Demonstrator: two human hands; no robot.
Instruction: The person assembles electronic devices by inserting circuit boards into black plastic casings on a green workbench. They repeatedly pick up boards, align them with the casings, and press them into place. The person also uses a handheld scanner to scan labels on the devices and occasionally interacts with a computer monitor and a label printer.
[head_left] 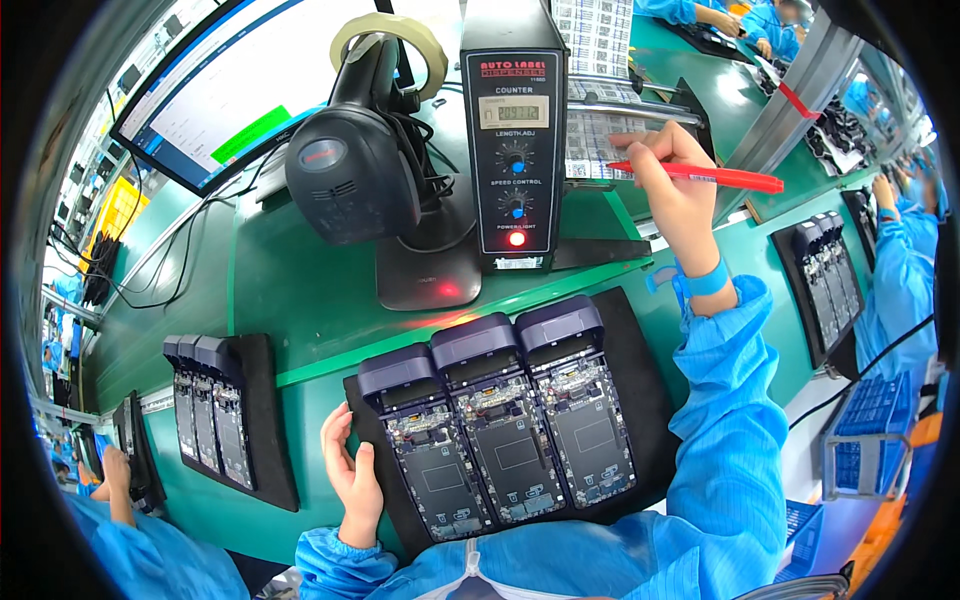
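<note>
My right hand (pixel 680 190) is raised at the label dispenser (pixel 515 150), its fingers closed round a red pen (pixel 735 178). Its fingertips are at the strip of printed white labels (pixel 592 135) on the dispenser's right side; whether a label is pinched cannot be made out. Beside the left edge of a black foam mat (pixel 650 400) is my left hand (pixel 352 475), thumb and fingers apart with nothing between them. Three dark handheld devices (pixel 515 450) lie side by side on that mat, circuit boards exposed, their raised hoods at the far end.
A black barcode scanner (pixel 355 175) stands on its base left of the dispenser, a tape roll (pixel 430 50) behind it. Farther left is a monitor (pixel 210 90) with loose cables. More mats with devices lie left (pixel 215 410) and right (pixel 820 280). Co-workers in blue sit on both sides.
</note>
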